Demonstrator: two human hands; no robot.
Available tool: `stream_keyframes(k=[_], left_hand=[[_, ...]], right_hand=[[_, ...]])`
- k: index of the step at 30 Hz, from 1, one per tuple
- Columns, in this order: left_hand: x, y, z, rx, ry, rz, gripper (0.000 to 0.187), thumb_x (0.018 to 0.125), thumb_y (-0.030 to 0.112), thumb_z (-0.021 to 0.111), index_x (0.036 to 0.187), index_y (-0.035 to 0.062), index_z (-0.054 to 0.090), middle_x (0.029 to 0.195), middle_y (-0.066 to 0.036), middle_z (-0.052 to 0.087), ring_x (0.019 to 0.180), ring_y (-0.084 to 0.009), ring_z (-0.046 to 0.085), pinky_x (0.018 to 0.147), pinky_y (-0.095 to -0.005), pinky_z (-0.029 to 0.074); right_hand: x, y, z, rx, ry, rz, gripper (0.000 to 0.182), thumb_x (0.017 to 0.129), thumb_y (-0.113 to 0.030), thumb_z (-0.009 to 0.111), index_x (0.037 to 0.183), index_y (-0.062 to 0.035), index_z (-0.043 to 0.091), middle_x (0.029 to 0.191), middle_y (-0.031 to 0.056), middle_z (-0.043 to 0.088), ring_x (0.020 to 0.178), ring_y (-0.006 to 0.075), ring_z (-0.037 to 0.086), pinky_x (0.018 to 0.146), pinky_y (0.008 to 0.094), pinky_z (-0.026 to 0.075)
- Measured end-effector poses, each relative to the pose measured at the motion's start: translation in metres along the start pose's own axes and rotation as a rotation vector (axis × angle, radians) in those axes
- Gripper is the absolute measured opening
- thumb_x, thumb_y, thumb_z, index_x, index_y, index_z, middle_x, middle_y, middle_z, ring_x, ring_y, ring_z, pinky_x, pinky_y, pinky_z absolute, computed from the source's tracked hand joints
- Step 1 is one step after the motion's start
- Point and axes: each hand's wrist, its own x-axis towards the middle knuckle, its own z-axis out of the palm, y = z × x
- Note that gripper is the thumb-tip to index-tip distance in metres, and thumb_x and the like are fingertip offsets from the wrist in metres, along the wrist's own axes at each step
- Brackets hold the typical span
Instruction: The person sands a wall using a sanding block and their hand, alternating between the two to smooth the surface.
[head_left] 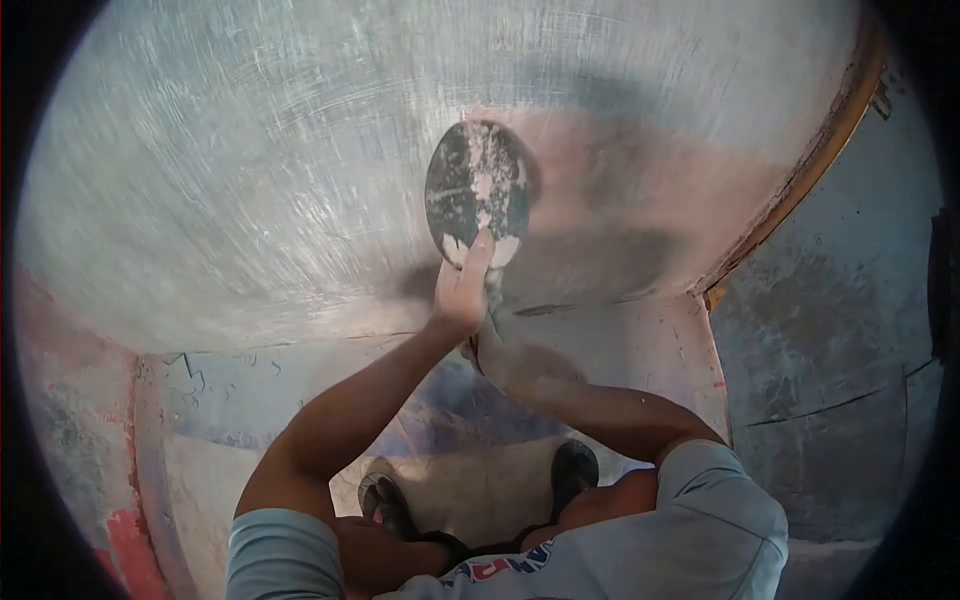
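A dark round sanding disc point(477, 193), smeared with pale dust, lies flat against the curved grey wall point(250, 180), amid swirling scratch marks. Just below the disc, the left hand point(462, 290) is clasped around the tool's body, fingertips touching the disc's lower edge. The right hand point(497, 335) sits directly beneath the left, closed around the same tool, blurred. Further below the disc, two sandalled feet point(385, 500) stand on the dusty floor point(480, 480). Right of the disc runs a rusty orange rim point(800, 180).
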Motion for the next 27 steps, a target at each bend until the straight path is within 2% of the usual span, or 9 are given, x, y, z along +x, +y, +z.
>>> stream_keyframes(k=[3,5,6,9,11,13,21,25,27], left_hand=[[0.003,-0.009,-0.008,0.077,0.023,0.027,0.044,0.108,0.028,0.054,0.139,-0.0025,0.056,0.127,-0.006,0.065,0.117,-0.0165,0.058,0.102,-0.0319,0.044],[-0.006,-0.019,-0.006,0.109,-0.029,0.26,0.046,0.107,0.031,0.056,0.14,-0.0022,0.056,0.126,-0.007,0.065,0.118,-0.017,0.058,0.102,-0.0326,0.044],[-0.005,-0.022,-0.002,0.078,0.012,0.295,0.047,0.107,0.032,0.056,0.139,-0.0012,0.056,0.123,-0.006,0.065,0.114,-0.0158,0.059,0.098,-0.0327,0.046],[0.01,0.011,-0.009,0.014,-0.023,-0.264,0.04,0.108,0.035,0.055,0.127,0.0012,0.062,0.114,-0.004,0.065,0.102,-0.0115,0.059,0.087,-0.0311,0.048],[0.013,0.029,-0.006,-0.039,-0.123,-0.243,0.039,0.109,0.035,0.054,0.124,0.0006,0.063,0.112,-0.004,0.065,0.104,-0.0123,0.059,0.089,-0.0308,0.047],[0.004,0.009,0.004,-0.021,-0.014,0.054,0.037,0.109,0.031,0.054,0.125,-0.0014,0.062,0.114,-0.004,0.065,0.106,-0.0142,0.059,0.093,-0.031,0.046],[0.007,0.023,0.007,-0.024,-0.069,0.112,0.029,0.108,0.034,0.057,0.112,0.0059,0.065,0.085,0.007,0.057,0.071,-0.0039,0.048,0.059,-0.0232,0.037],[0.0,-0.017,-0.015,0.069,-0.03,0.157,0.045,0.108,0.033,0.055,0.133,-0.0038,0.058,0.125,-0.006,0.064,0.116,-0.017,0.057,0.101,-0.0326,0.044],[0.0,-0.011,-0.012,0.078,-0.001,0.121,0.045,0.108,0.032,0.055,0.134,-0.0043,0.058,0.126,-0.006,0.064,0.116,-0.0164,0.057,0.1,-0.032,0.044]], right_hand=[[-0.011,-0.019,0.019,0.286,-0.03,0.22,0.047,0.11,-0.041,0.044,0.08,-0.0097,0.064,0.066,0.0011,0.059,0.061,0.0136,0.056,0.052,0.0343,0.041],[-0.022,-0.023,0.025,0.084,0.215,-0.139,0.05,0.109,-0.045,0.046,0.074,-0.0102,0.058,0.058,0.0008,0.053,0.049,0.0142,0.047,0.047,0.0324,0.035],[-0.024,-0.057,0.015,0.158,0.088,0.185,0.05,0.109,-0.044,0.045,0.075,-0.01,0.059,0.058,0.0002,0.052,0.047,0.013,0.046,0.046,0.0308,0.034],[0.003,-0.038,0.017,0.247,0.089,0.25,0.051,0.109,-0.044,0.042,0.077,-0.0096,0.061,0.059,0.0,0.054,0.05,0.0122,0.049,0.05,0.0305,0.037],[0.007,-0.025,0.009,0.014,0.025,-0.117,0.051,0.109,-0.043,0.041,0.074,-0.0102,0.059,0.059,0.0002,0.054,0.051,0.0112,0.049,0.049,0.0304,0.037],[0.003,-0.039,0.013,0.236,0.019,0.309,0.047,0.111,-0.031,0.044,0.08,0.0003,0.061,0.056,0.0068,0.053,0.053,0.0178,0.054,0.052,0.0379,0.044],[0.017,-0.039,0.005,0.189,-0.075,-0.08,0.047,0.11,-0.033,0.045,0.08,0.0008,0.059,0.057,0.0087,0.052,0.052,0.0154,0.053,0.049,0.0365,0.041],[-0.011,-0.037,0.016,0.214,0.025,0.129,0.053,0.109,-0.035,0.04,0.077,0.0026,0.06,0.057,0.0106,0.056,0.052,0.0196,0.053,0.051,0.0389,0.042],[-0.005,-0.023,0.021,0.237,0.016,0.18,0.057,0.109,-0.039,0.04,0.077,0.0033,0.063,0.058,0.0119,0.06,0.052,0.0231,0.055,0.053,0.042,0.044]])
